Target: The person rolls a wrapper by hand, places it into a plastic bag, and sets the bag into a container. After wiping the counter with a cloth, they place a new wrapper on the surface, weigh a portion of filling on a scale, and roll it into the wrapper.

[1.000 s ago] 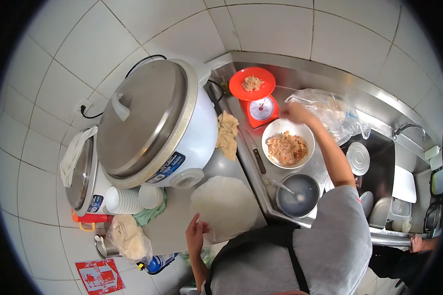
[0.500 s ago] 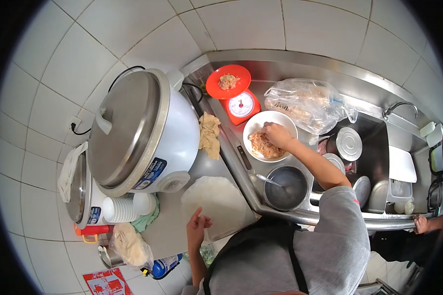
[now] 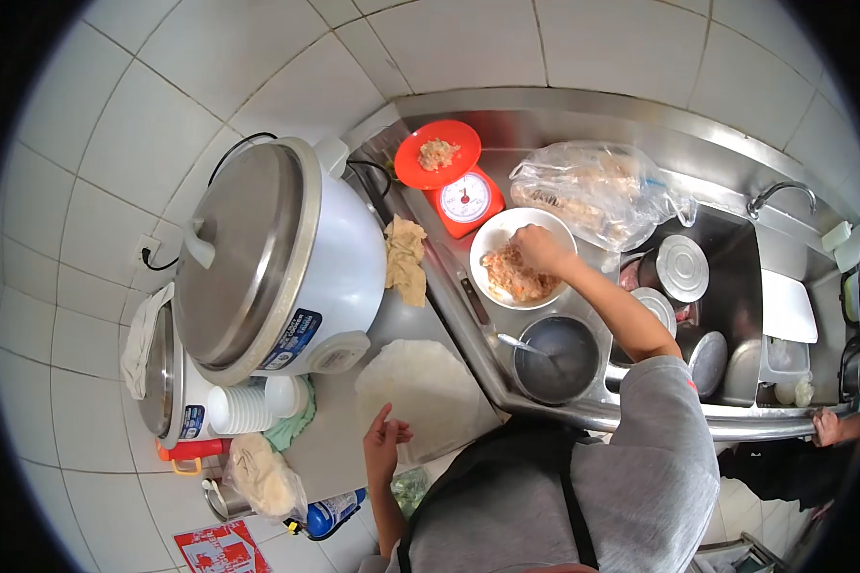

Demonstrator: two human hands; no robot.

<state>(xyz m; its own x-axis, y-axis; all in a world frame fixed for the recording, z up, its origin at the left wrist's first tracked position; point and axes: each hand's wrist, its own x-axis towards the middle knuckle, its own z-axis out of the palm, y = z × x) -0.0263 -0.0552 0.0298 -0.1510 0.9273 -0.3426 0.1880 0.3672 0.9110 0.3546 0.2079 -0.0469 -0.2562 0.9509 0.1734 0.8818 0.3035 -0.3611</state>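
My right hand (image 3: pixel 543 250) reaches into a white bowl (image 3: pixel 479 232) with its fingers curled together at the shredded orange-brown food mixture (image 3: pixel 518 280). What those fingers hold, if anything, is hidden. My left hand (image 3: pixel 386 442) hovers by the counter edge, index finger stretched out and the others loosely bent, with nothing in it. Just beyond it lies a thin pale round sheet (image 3: pixel 406 392) on the counter. Behind the bowl stands a red kitchen scale (image 3: pixel 465 202), a small heap of similar mixture (image 3: pixel 438 154) on its round pan.
A dark pot (image 3: pixel 556 368) of liquid with a spoon sits nearest me. Beside it lies a knife (image 3: pixel 474 301). A plastic bag (image 3: pixel 602 191) of food lies behind the bowl; cans fill the sink. A large rice cooker (image 3: pixel 277 258) stands left. Another person's hand (image 3: pixel 825 427) touches the right rim.
My right hand has shifted slightly within the bowl, its fingers more bunched. My left hand stays in nearly the same place. The view has moved slightly.
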